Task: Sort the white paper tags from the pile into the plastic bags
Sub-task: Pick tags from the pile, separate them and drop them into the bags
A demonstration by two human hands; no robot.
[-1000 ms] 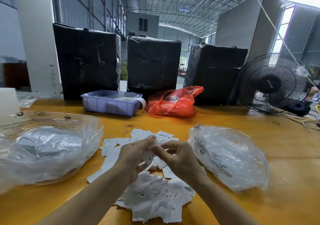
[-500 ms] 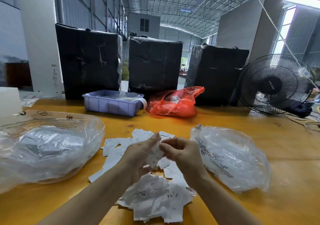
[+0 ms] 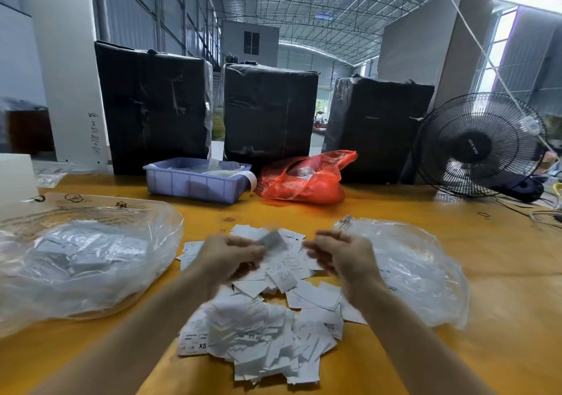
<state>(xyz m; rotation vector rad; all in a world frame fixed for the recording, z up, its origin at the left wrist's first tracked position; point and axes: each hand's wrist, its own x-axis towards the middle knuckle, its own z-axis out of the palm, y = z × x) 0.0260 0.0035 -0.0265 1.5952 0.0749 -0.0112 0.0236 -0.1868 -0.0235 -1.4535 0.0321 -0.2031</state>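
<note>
Left grip [image 3: 226,259] pinching one tag [image 3: 273,240], two clear bags [image 3: 416,268], one pile [image 3: 261,337]

Loose heap of white paper tags [image 3: 267,327], some printed XS, spread flat and overlapping. Left of the heap, large clear bag [image 3: 82,260] holding tags; right, smaller crumpled bag [image 3: 416,270].

Left hand [image 3: 226,257] curled, pinching; right hand [image 3: 343,254] loosely curled, apart; both blurred.

Both forearms are bare to the frame edge, and the left hand [image 3: 226,259] and right hand [image 3: 345,257] wear nothing
</note>
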